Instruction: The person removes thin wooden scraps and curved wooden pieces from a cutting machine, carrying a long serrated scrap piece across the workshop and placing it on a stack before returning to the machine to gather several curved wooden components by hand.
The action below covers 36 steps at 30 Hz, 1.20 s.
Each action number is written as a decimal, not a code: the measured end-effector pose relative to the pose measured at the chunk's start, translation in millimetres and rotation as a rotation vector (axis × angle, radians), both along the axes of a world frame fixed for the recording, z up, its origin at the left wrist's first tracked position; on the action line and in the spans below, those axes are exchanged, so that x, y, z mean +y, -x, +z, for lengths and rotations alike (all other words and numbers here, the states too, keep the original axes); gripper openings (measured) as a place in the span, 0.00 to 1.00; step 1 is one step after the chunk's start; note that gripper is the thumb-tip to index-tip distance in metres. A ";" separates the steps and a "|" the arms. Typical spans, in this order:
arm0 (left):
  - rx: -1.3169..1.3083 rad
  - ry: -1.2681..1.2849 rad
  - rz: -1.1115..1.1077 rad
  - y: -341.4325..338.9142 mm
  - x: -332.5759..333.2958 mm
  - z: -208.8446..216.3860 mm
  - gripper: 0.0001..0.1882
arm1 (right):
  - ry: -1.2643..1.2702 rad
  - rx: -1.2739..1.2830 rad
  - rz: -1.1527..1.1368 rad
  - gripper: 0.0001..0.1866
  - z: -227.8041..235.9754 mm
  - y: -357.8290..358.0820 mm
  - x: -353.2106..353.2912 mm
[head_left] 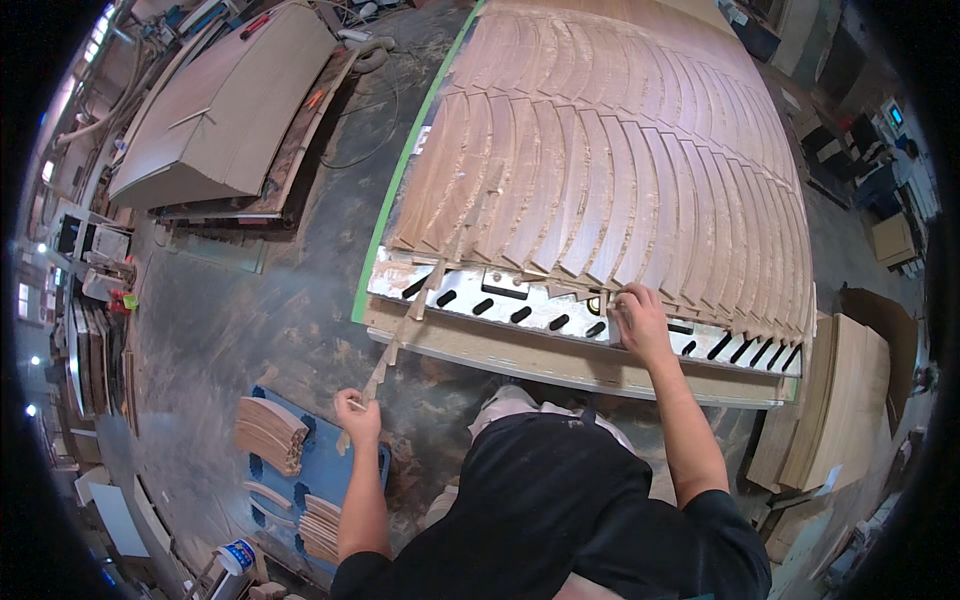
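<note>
Left hand (358,415) gripping a thin wood offcut strip (400,330) running up to the bench (520,352) edge. Right hand (638,318) pressing, fingers curled, on curved wood pieces (600,180) at the bench's near edge; grip unclear.

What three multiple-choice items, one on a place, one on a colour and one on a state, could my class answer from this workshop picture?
1. Where do the stacks of curved wooden pieces lie?
A. on the blue pallet
B. on the big machine bed
C. in a cardboard box

2. What colour is the edge strip along the left side of the machine bed?
A. red
B. green
C. yellow

3. What is the left hand doing?
A. resting flat on the floor
B. hanging empty
C. gripping a long thin wood strip

Answers: 1 A, the stacks sit on the blue pallet near the person's left arm. 2 B, the strip shows bright green. 3 C, the fingers close round the wood strip, while the right hand touches the cut pieces at the bed's slotted rail.
</note>
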<state>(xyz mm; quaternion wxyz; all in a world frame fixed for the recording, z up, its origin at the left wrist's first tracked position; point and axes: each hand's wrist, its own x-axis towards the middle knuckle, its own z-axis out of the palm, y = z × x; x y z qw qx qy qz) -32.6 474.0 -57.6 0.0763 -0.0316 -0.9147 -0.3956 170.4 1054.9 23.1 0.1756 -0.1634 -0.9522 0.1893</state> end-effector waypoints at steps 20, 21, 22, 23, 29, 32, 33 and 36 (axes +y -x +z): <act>-0.107 -0.196 -0.110 33.8 30.0 -57.3 0.13 | 0.032 -0.030 -0.030 0.13 -12.1 43.8 -51.4; -0.107 -0.191 -0.106 32.9 28.7 -63.7 0.13 | 0.006 -0.059 0.000 0.13 -10.6 41.6 -49.0; -0.107 -0.183 -0.104 32.4 28.2 -66.8 0.13 | -0.019 -0.087 0.028 0.14 -8.7 40.1 -49.1; -0.108 -0.176 -0.103 32.2 28.0 -70.0 0.12 | -0.049 -0.103 0.047 0.16 -7.7 39.8 -50.3; -0.231 -0.354 -0.010 27.7 20.6 -72.7 0.11 | -0.069 -0.083 0.081 0.17 -14.3 41.7 -55.5; -0.231 -0.331 0.000 29.4 16.1 -74.6 0.08 | 0.014 -0.088 0.082 0.17 -13.3 36.1 -54.7; -0.272 -0.363 0.022 30.4 13.0 -74.6 0.08 | 0.003 -0.136 0.092 0.18 -16.9 33.6 -51.3; -0.367 -0.436 0.080 32.0 8.1 -83.8 0.07 | -0.022 -0.151 0.138 0.19 -13.0 34.6 -51.4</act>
